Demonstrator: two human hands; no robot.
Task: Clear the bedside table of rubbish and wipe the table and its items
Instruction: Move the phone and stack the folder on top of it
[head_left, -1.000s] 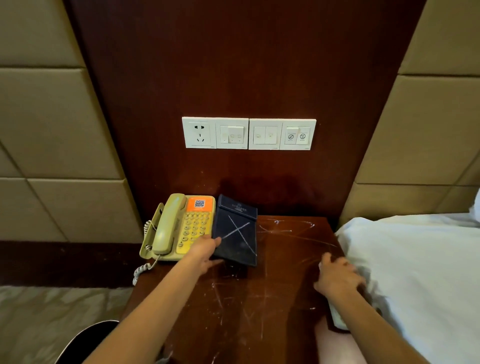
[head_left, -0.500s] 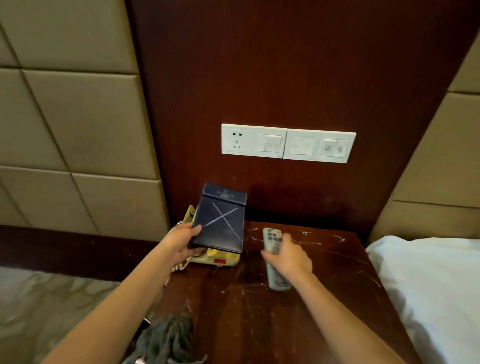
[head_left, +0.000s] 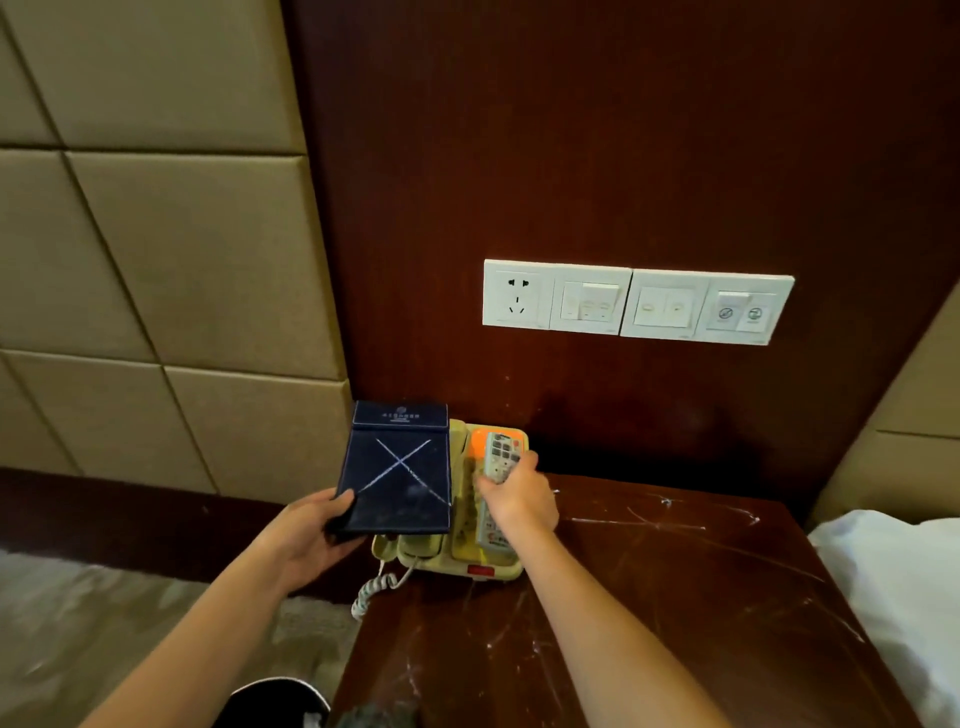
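My left hand (head_left: 306, 535) grips the near left corner of a dark blue folder (head_left: 397, 470) with a white X scratched on its cover, held in the air over the left edge of the yellow telephone (head_left: 447, 551). My right hand (head_left: 517, 501) holds a grey-white remote control (head_left: 498, 457) and lays it lengthwise on top of the telephone's keypad. The dark wooden bedside table (head_left: 675, 597) is streaked with white marks and dust.
A white socket and switch panel (head_left: 636, 301) is set in the wooden wall above the table. White bedding (head_left: 904, 597) lies at the right. A grey cloth (head_left: 374, 719) peeks in at the table's near edge, beside a black round object (head_left: 275, 701).
The folder has been lifted off the table and carried left over the phone. My right hand picked up the remote from the right side and moved it onto the telephone.
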